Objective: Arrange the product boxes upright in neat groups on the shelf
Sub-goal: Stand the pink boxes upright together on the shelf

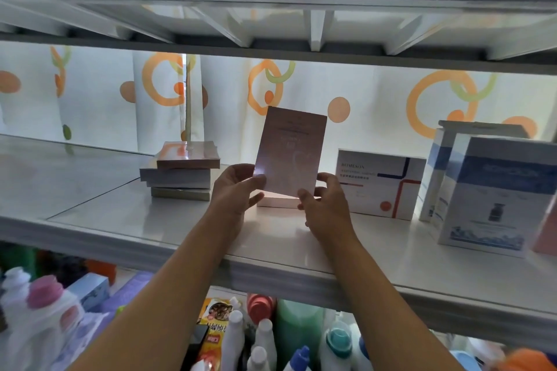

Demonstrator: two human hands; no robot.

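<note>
A pink box point(291, 150) stands upright near the middle of the shelf point(271, 238), a little tilted, its lower end just above a flat pale box point(275, 200) lying on the shelf board. The left hand point(238, 187) pinches its lower left corner with thumb and fingers; the right hand point(324, 205) grips its lower right corner, fingers curled round the edge.

To the left, close by, a stack of flat boxes point(180, 173) lies on the shelf, the top one pink and glossy. To the right, a white box point(379, 182) with red and blue lines stands upright, just beside the held box. Further right, toward the shelf's right end, two tall blue-and-white boxes point(491, 190) stand one behind the other, near the front edge. A curtain point(376, 99) with orange rings hangs behind the shelf.

On the shelf below, bottles point(262, 337) with white, pink and teal caps crowd together, with a printed packet point(215, 313) among them.
</note>
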